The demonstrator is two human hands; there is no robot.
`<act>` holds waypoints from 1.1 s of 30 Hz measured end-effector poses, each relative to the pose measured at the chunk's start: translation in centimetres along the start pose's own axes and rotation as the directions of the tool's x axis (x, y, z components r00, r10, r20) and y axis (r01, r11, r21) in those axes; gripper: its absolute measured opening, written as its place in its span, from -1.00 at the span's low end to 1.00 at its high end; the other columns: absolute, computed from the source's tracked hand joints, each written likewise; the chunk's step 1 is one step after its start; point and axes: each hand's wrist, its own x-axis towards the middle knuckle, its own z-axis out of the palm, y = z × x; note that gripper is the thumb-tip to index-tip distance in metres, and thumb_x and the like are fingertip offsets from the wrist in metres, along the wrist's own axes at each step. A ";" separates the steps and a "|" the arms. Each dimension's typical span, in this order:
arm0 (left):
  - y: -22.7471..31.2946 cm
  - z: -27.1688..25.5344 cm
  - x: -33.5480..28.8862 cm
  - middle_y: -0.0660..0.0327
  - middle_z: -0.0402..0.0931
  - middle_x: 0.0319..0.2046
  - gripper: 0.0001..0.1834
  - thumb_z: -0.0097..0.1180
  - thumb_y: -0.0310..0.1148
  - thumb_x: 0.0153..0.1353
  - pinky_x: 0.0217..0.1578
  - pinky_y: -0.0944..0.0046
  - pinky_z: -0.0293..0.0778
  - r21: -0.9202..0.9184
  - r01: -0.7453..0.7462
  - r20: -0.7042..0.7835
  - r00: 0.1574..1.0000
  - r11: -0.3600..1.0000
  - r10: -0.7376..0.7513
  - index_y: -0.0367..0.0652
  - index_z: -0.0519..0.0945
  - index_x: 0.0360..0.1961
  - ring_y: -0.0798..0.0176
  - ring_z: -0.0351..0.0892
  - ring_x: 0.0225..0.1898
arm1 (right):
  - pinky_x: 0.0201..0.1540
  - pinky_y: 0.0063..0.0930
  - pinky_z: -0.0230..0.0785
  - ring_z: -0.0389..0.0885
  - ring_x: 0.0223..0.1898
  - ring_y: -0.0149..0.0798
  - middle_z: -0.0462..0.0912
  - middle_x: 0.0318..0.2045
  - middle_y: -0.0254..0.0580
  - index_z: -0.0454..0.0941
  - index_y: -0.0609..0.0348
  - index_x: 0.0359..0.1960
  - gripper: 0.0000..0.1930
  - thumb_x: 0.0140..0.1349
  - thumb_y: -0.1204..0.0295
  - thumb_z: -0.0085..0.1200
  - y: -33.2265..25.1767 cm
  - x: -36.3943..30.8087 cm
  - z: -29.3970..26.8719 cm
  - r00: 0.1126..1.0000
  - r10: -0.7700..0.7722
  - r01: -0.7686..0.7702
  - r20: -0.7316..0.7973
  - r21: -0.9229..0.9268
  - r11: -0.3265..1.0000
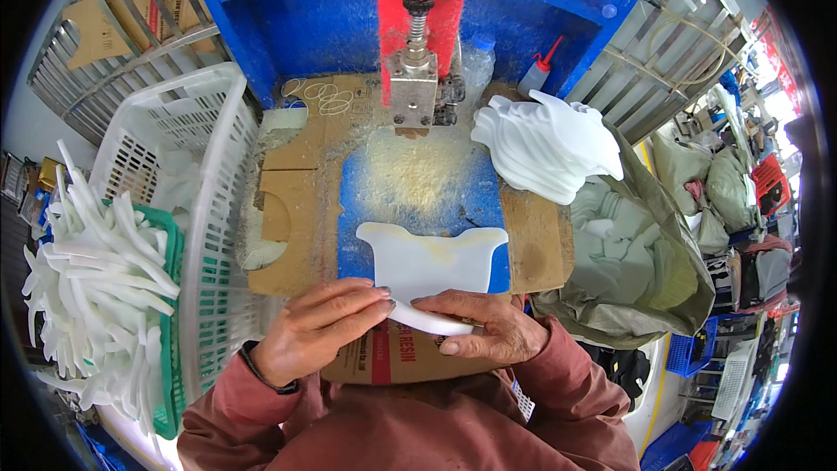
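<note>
We look down over our own two bare hands at a blue press table dusted with pale grit. Between them lies one white foam piece [432, 263], flat, with flared corners at its far edge, resting on the blue pad [418, 187] below the press head [413, 87] and not yet under it. Our left hand [318, 330] lies palm down on the piece's near left corner, fingers pressed flat rather than curled around it. Our right hand [484, 327] closes on the near edge, thumb under and fingers over the curved white rim. To the right of the pad sits a stack of white foam pieces [545, 146], about a dozen or more by the look of it, which we judge to be waiting stock or finished work; we cannot tell which. On our left a white plastic basket [214, 201] stands beside a heap of narrow white offcut strips [96, 279], suggesting much trimming is already done. An olive sack [645, 270] holds more pale pieces at right. This piece seems at mid-handling, being lined up.
</note>
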 end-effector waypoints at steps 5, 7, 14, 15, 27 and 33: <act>-1.4 0.9 -0.1 0.14 0.70 0.06 -0.60 0.30 -0.54 0.14 0.10 0.11 0.69 0.000 -0.003 0.029 1.000 1.000 0.003 -0.20 0.75 0.06 0.04 0.70 0.09 | 0.33 -0.18 0.38 0.57 0.26 0.05 0.60 0.22 0.15 0.45 0.34 0.37 -0.33 0.38 0.17 0.33 0.9 0.8 0.2 0.999 0.004 -0.006 -0.044 -0.052 0.999; -2.2 1.5 0.0 0.14 0.70 0.06 -0.59 0.29 -0.54 0.14 0.11 0.10 0.68 -0.003 0.010 0.026 1.000 1.000 -0.010 -0.20 0.75 0.06 0.05 0.70 0.10 | 0.31 -0.16 0.40 0.58 0.25 0.10 0.60 0.20 0.16 0.46 0.32 0.37 -0.32 0.34 0.17 0.37 1.0 1.0 0.3 0.997 0.005 -0.015 -0.072 -0.135 0.991; -4.8 3.5 0.3 0.07 0.70 0.05 -0.58 0.31 -0.52 0.21 0.09 0.08 0.67 -0.071 0.156 -0.042 0.986 0.985 -0.159 -0.21 0.70 0.13 -0.02 0.70 0.08 | 0.21 -0.07 0.50 0.63 0.15 0.17 0.63 0.14 0.10 0.49 0.22 0.37 -0.32 0.25 0.24 0.42 1.4 1.7 0.1 0.984 0.004 -0.066 -0.179 -0.340 0.938; -5.2 3.9 0.3 0.04 0.70 0.04 -0.57 0.33 -0.50 0.23 0.07 0.08 0.66 -0.059 0.278 -0.058 0.958 0.959 -0.281 -0.20 0.68 0.16 -0.03 0.70 0.07 | 0.19 -0.06 0.51 0.64 0.13 0.17 0.63 0.13 0.08 0.49 0.20 0.36 -0.33 0.25 0.26 0.42 1.6 1.9 -0.2 0.981 0.010 -0.083 -0.192 -0.376 0.923; -10.2 6.6 -0.3 -0.01 0.69 -0.14 -0.68 0.35 -0.42 0.31 -0.17 0.14 0.61 -0.220 0.657 0.085 0.749 0.721 -0.657 -0.25 0.71 0.06 -0.02 0.74 -0.18 | 0.03 -0.15 0.53 0.66 -0.03 -0.05 0.56 0.08 -0.10 0.58 0.07 0.25 -0.39 0.13 0.28 0.42 4.5 5.2 -2.0 0.966 -0.200 -0.009 -0.162 -0.798 0.603; -11.2 8.1 0.2 0.00 0.66 -0.15 -0.70 0.35 -0.46 0.28 -0.17 0.11 0.59 -0.066 0.635 -0.001 0.772 0.770 -0.636 -0.28 0.72 0.03 -0.07 0.71 -0.16 | -0.03 -0.17 0.52 0.65 -0.07 -0.09 0.55 -0.01 -0.15 0.60 0.05 0.19 -0.42 0.09 0.28 0.43 5.9 6.7 -2.4 0.961 -0.218 -0.020 -0.168 -0.833 0.554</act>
